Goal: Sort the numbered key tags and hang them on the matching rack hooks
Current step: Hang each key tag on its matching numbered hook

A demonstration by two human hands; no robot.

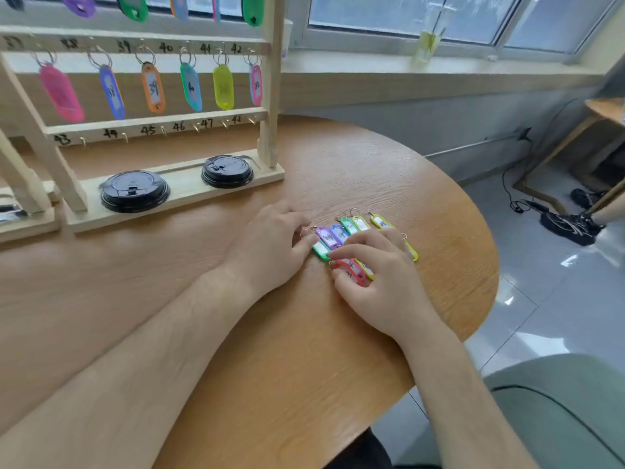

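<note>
Wood-grain surface [304, 350], glossy plastic key tags [326, 236] near the rack [270, 96]; my left hand [270, 252] flat, right hand [375, 265] pinching the red tag [351, 267].

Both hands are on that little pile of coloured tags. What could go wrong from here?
The tags overlap, so the right hand, pinching the red tag, may drag neighbours along. The yellow tag lies nearest the table edge and could be swept off. Handwritten numbers look alike, so a tag might land on the wrong bottom-row hook.
</note>
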